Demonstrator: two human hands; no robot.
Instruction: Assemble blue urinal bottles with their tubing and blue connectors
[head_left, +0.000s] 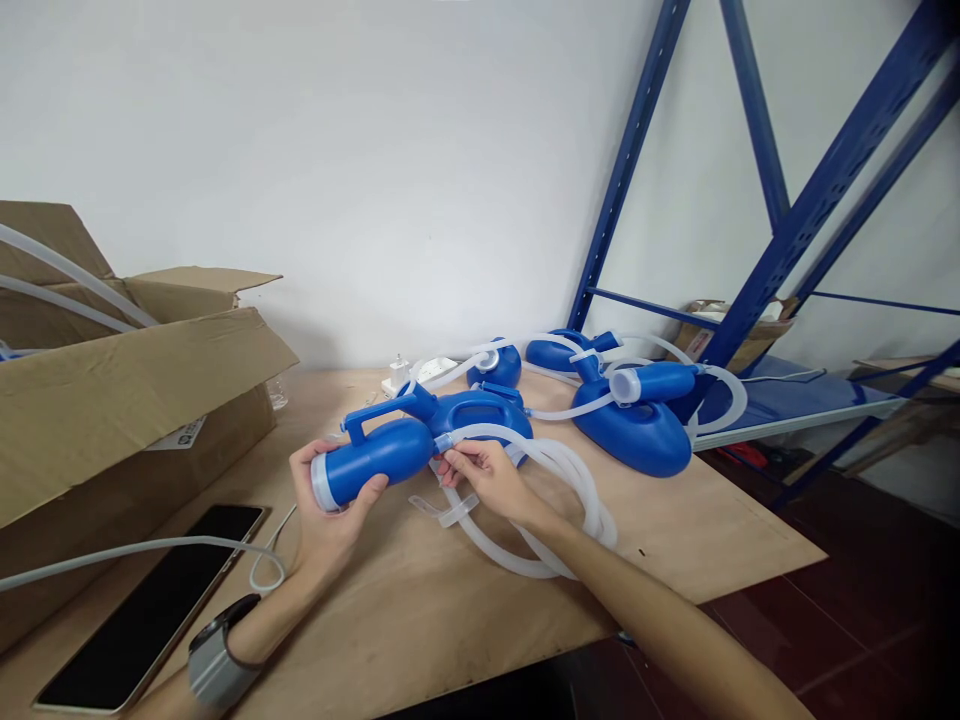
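My left hand (328, 525) is wrapped around a blue plastic urinal funnel (390, 458), a rounded cylinder with a white rim at its left end. At its right tip, a translucent hose (574, 475) meets the narrow nozzle, and the fingers of my right hand (487, 480) are pinched on the hose there. Part of that joint is behind my fingertips. The hose loops in coils to the right, with a clear plastic ring and tab (457, 511) around it. Just behind the funnel lies a blue handled urinal bottle (461, 408).
More blue bottles with hoses lie at the back, including a large bottle (634, 440) on the right. An open cardboard box (142, 370) and a phone (154, 610) occupy the left. A white power strip (435, 372) sits by the wall. Blue metal shelving (630, 150) stands beyond the table's right edge.
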